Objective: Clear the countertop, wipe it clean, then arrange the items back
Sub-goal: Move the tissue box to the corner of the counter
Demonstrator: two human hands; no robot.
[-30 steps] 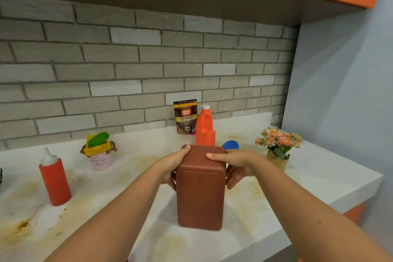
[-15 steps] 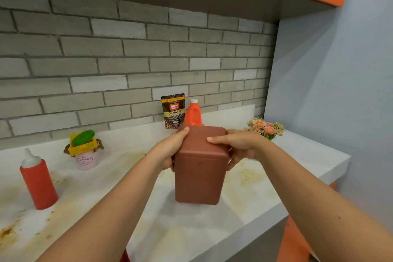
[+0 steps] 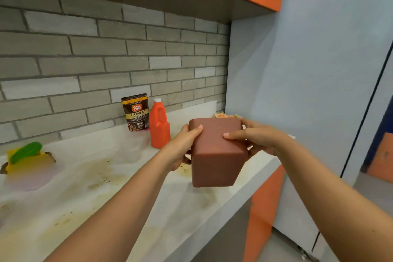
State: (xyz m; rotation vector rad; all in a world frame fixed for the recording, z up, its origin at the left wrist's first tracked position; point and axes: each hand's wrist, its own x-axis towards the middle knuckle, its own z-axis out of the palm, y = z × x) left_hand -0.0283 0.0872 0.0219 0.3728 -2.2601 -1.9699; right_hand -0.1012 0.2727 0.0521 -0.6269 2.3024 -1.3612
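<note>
1. Head view: the left hand (image 3: pixel 182 147) and right hand (image 3: pixel 257 140) clasped a brown container (image 3: pixel 217 153) between them, lifted clear above the desk (image 3: pixel 106 202) near its right edge.
2. Clearing seemed barely begun — a granules pouch (image 3: pixel 136 111) and orange bottle (image 3: pixel 159 123) stood at the back edge, a blurred pink pot (image 3: pixel 27 166) farther left.
3. Brown stains remained — wiping and rearranging were still ahead.

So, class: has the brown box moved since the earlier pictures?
Yes. The brown box, held in both hands, has risen off the countertop and shifted right, now past the orange bottle.
</note>
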